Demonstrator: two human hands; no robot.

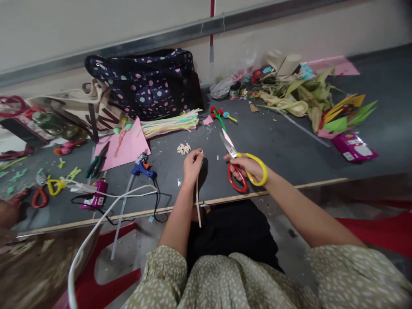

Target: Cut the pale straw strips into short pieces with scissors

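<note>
My left hand [192, 165] is closed, pinching a cream pipe cleaner [197, 201] whose long end hangs down past the table's front edge. In my right hand [246, 166] is a pair of scissors [232, 151] with one yellow and one red handle; the blades point away from me, a little apart from the pipe cleaner. Beyond my left hand lies a small pile of short cream pieces [183, 148]. One loose piece [217, 158] rests between the hands. Farther back are a bundle of pastel pipe cleaners [174, 124] and a red-and-green pipe cleaner flower [219, 116].
On the left are a blue glue gun [143, 166], a white cable [122, 195], pliers [98, 161], pink paper [125, 148] and another person's hand [14, 206]. A dark patterned bag [144, 86] stands behind. Dried husks [302, 96] and a purple packet [354, 146] lie right.
</note>
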